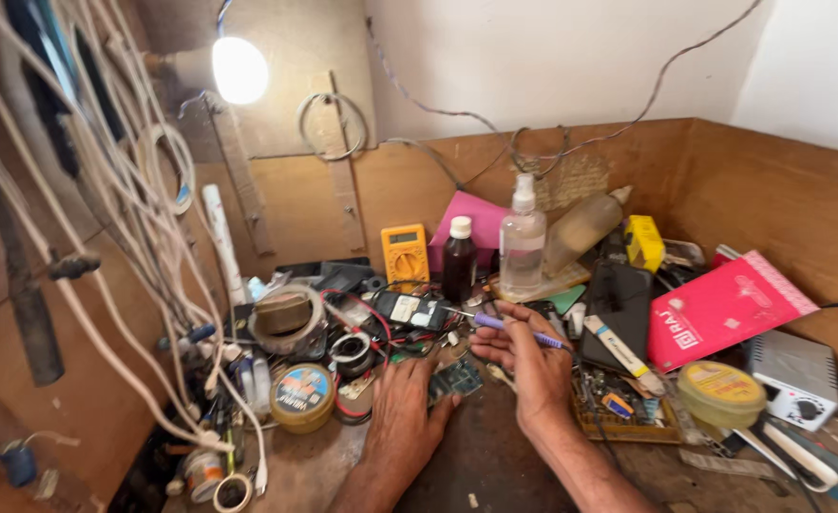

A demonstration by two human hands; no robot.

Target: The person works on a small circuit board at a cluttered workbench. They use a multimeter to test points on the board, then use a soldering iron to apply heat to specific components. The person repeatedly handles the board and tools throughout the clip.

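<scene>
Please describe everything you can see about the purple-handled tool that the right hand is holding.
The soldering iron is a thin, pen-like tool with a purple handle that looks like plastic and a slim metal tip. The right hand grips it like a pen, and it lies almost level, tip pointing left toward the cluttered middle of the bench. The tip ends above the small green circuit board that the left hand presses down. Whether the tip touches anything cannot be told.

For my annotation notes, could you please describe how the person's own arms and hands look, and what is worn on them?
Both forearms are bare as far as the picture shows: no sleeves, no gloves. The left hand and right hand show no watch, bracelet or ring that I can make out. The forearms are lean, entering from the bottom edge.
</scene>
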